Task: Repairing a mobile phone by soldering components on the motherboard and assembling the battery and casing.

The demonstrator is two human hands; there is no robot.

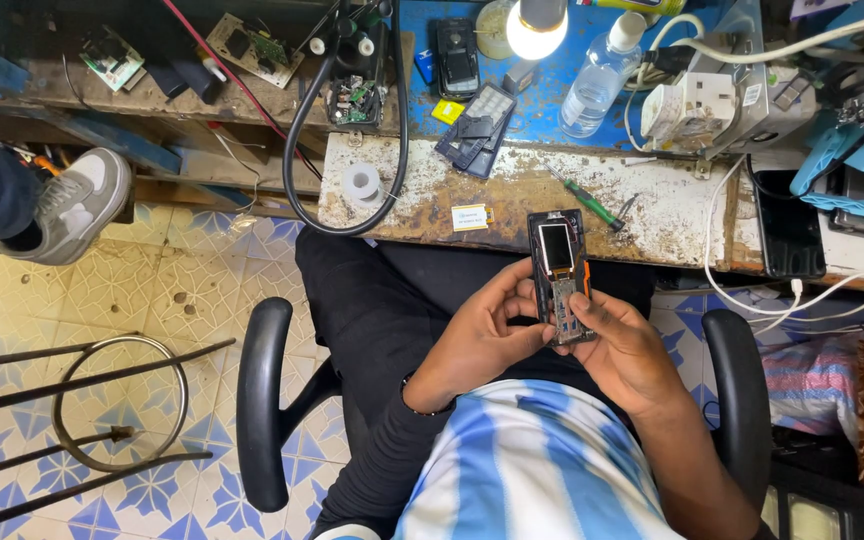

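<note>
A small opened mobile phone, with a bare screen and exposed board, is held over my lap. My left hand grips its left edge, fingers curled around the side. My right hand holds the lower right part, thumb pressing on the keypad area of the board. Both hands are just below the front edge of the worn white workbench.
On the bench lie a green-handled screwdriver, a tape roll, a black cable loop, other phones, a plastic bottle, a lit lamp and a white adapter. Chair armrests flank me. Another person's shoe is at left.
</note>
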